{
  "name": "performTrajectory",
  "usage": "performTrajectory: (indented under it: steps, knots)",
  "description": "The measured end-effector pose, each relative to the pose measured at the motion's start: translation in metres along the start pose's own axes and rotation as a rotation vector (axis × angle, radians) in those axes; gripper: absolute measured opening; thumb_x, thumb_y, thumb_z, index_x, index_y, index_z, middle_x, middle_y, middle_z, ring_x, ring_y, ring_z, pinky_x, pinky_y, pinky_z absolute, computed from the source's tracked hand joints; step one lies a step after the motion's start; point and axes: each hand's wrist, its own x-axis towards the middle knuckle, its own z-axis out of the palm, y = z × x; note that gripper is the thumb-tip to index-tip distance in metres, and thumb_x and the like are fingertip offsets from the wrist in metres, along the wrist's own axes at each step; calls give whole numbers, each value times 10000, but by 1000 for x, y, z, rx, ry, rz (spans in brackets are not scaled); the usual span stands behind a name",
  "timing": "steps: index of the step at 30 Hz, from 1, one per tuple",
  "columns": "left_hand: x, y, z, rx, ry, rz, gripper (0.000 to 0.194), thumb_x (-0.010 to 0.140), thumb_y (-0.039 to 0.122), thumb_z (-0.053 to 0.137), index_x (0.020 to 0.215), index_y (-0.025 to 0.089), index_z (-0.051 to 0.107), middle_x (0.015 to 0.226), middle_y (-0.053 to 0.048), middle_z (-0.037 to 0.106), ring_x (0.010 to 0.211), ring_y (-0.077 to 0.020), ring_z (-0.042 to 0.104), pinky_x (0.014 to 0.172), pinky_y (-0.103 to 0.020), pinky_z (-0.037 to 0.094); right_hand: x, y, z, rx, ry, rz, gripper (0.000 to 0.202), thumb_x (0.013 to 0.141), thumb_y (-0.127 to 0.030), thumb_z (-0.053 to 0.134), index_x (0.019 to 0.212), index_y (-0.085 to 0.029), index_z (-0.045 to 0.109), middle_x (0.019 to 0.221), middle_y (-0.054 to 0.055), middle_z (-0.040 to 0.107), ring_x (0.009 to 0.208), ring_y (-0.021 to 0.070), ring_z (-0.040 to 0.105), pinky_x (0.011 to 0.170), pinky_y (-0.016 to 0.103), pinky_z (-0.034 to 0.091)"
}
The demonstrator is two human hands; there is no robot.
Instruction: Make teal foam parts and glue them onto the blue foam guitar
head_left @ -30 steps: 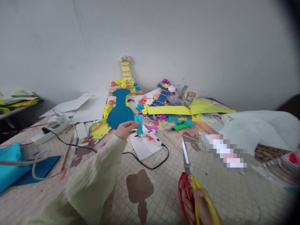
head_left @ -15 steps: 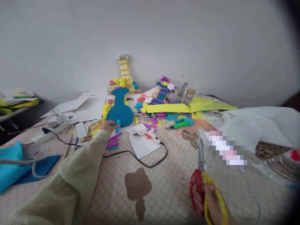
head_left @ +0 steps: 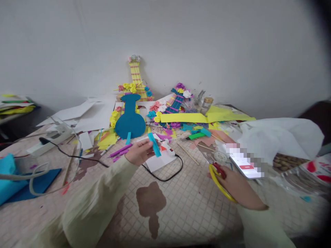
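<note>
Craft table: a blue strip in one hand, scissors in the other.

Near the table's middle, the left hand pinches a blue paper strip just above the glue gun. Toward the right edge, the right hand is closed on the scissors, beside a phone.

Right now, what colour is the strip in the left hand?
Blue: the strip pinched in the left hand, in the head view.
</note>
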Motion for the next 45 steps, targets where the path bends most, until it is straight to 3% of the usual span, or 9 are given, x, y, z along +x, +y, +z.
performTrajectory:
  steps: [5, 10, 13, 17, 23, 28, 33, 36, 45]
  knots:
    - [1, -29, 18, -98, -70, -39, 318, 510, 272, 802, 770, 130, 685, 769, -71, 696, 720, -165, 640, 657, -258, 491, 35, 15, 6, -192, 0, -6, 388, 729, -334, 529, 1039, -106, 582, 920, 166, 657, 851, 290, 617, 713, 367, 445]
    - [3, -55, 14, -195, 4, -43, 281, 524, 275, 793, 748, 149, 679, 795, -43, 689, 687, -140, 631, 673, -261, 488, 39, 21, 3, -227, -13, -60, 422, 734, -311, 532, 1104, -111, 570, 1022, 154, 634, 970, 286, 575, 787, 367, 435]
    - [2, -62, 9, -253, 23, -52, 287, 510, 266, 801, 735, 147, 669, 762, -27, 677, 654, -122, 619, 638, -247, 484, 35, 11, -5, -226, 29, -94, 356, 755, -341, 513, 1006, -109, 616, 941, 157, 648, 897, 302, 589, 768, 403, 439]
    - [4, -67, 3, -320, 50, -55, 343, 468, 296, 818, 731, 151, 652, 672, 4, 645, 599, -104, 604, 612, -237, 474, 28, -32, -12, -130, 106, -188, 323, 802, -398, 474, 987, -168, 605, 965, 99, 648, 854, 233, 601, 764, 359, 465]
    - [8, -71, -5, -432, 71, 6, 372, 460, 312, 821, 743, 176, 621, 617, 53, 582, 537, -78, 564, 580, -231, 458, 28, -120, 8, 327, -113, -659, 390, 825, -381, 508, 1165, -190, 517, 1079, 72, 609, 993, 181, 563, 883, 359, 440]
    - [9, -67, -8, -436, 149, 61, 395, 398, 353, 832, 678, 192, 604, 587, 60, 554, 586, -94, 550, 549, -220, 424, 38, -150, 36, 448, -83, -812, 564, 747, -426, 601, 1243, -190, 471, 1165, 104, 546, 1078, 221, 502, 907, 388, 423]
    - [8, -67, -6, -378, 186, 118, 371, 387, 344, 834, 656, 204, 620, 590, 57, 573, 597, -94, 539, 628, -245, 435, 30, -154, 57, 630, 51, -705, 319, 769, -308, 608, 1071, -208, 607, 964, 56, 632, 866, 169, 590, 780, 323, 485]
    - [5, -68, -3, -358, 178, 103, 349, 375, 312, 838, 629, 201, 626, 594, 53, 586, 560, -71, 526, 571, -204, 408, 25, -151, 61, 661, 102, -684, 205, 803, -207, 560, 984, -215, 654, 859, 29, 638, 780, 139, 599, 708, 283, 493]
    - [-4, -62, -1, -170, 54, 161, 196, 491, 220, 802, 630, 204, 665, 717, -5, 650, 651, -121, 584, 646, -262, 454, 26, -127, 56, 574, 348, -852, 471, 739, -66, 589, 1139, -315, 575, 883, 23, 572, 745, 134, 566, 605, 265, 495]
